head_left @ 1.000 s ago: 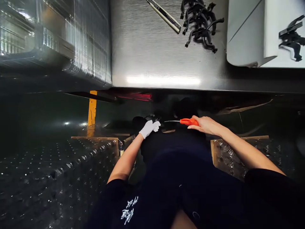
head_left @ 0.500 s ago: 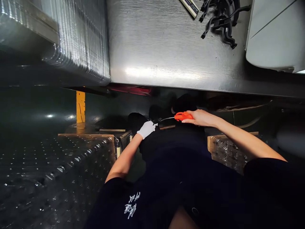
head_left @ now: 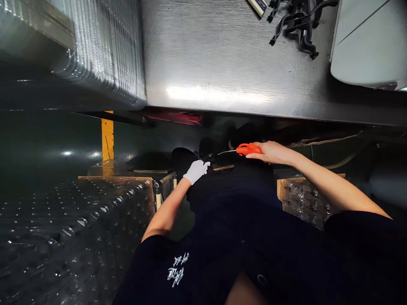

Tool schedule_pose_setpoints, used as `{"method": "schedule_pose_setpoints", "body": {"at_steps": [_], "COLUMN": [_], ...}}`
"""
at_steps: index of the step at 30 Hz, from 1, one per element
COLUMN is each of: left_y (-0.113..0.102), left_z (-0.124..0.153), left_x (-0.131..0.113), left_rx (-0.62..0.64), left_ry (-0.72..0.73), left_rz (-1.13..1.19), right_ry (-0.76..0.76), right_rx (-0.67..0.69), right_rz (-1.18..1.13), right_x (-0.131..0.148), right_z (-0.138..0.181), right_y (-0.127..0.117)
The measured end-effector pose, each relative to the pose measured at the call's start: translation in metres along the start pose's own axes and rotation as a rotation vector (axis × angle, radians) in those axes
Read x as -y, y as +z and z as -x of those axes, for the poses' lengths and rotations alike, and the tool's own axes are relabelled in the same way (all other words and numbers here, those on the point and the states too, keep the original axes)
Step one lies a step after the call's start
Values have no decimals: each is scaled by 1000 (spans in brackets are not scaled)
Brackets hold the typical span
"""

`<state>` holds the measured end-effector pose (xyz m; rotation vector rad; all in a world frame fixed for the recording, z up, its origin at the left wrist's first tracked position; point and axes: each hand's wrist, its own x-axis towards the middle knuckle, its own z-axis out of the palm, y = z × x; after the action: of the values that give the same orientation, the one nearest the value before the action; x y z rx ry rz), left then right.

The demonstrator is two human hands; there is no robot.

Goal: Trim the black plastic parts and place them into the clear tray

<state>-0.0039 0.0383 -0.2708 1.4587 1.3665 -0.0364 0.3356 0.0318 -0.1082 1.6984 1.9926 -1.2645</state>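
Head view, looking down over a dark T-shirt with white lettering (head_left: 176, 270). Right hand (head_left: 272, 153), bare: fingers curl together around an orange-handled screwdriver (head_left: 248, 148), clamped on the handle. The thin steel shaft (head_left: 226, 152) runs level toward the other hand, its tip just beside the gloved fingers. Left hand (head_left: 196, 171), in a white work glove: fingers lie close together, angled toward a small dark part (head_left: 206, 156). Whether they are clamped on it cannot be told; shadow hides the contact. Good practice here looks like this: the handle held firmly, the shaft steady, the gloved hand close enough to brace the part.

Around them: a brushed stainless-steel panel (head_left: 206, 55) fills the upper view. On it lie a heap of black plastic clips (head_left: 299, 25) and a utility knife (head_left: 258, 5), cut off by the frame edge. Further right is a white plastic housing (head_left: 365, 46). Ribbed foil ducting (head_left: 98, 51) runs along the left, above a yellow post (head_left: 107, 137). Dimpled dark sheeting (head_left: 73, 237) spreads lower left. Poor light around the hands is the main obstacle.
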Motion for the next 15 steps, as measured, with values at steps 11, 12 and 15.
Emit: {"method": "schedule_pose_setpoints", "body": {"at_steps": [11,12,15], "left_y": [-3,-3,-2], "left_z": [6,6,6], "left_x": [-17,-20,-24], "left_rx": [60,52,-4], "left_ry": [-143,-149,-189], "left_rz": [492,568,794], "right_ry": [-15,-16,14], "right_rx": [-113,-102,-72], "right_rz": [153,144,147], "right_x": [20,21,23], "right_z": [-13,-13,-10], "right_y": [0,-1,-3]}}
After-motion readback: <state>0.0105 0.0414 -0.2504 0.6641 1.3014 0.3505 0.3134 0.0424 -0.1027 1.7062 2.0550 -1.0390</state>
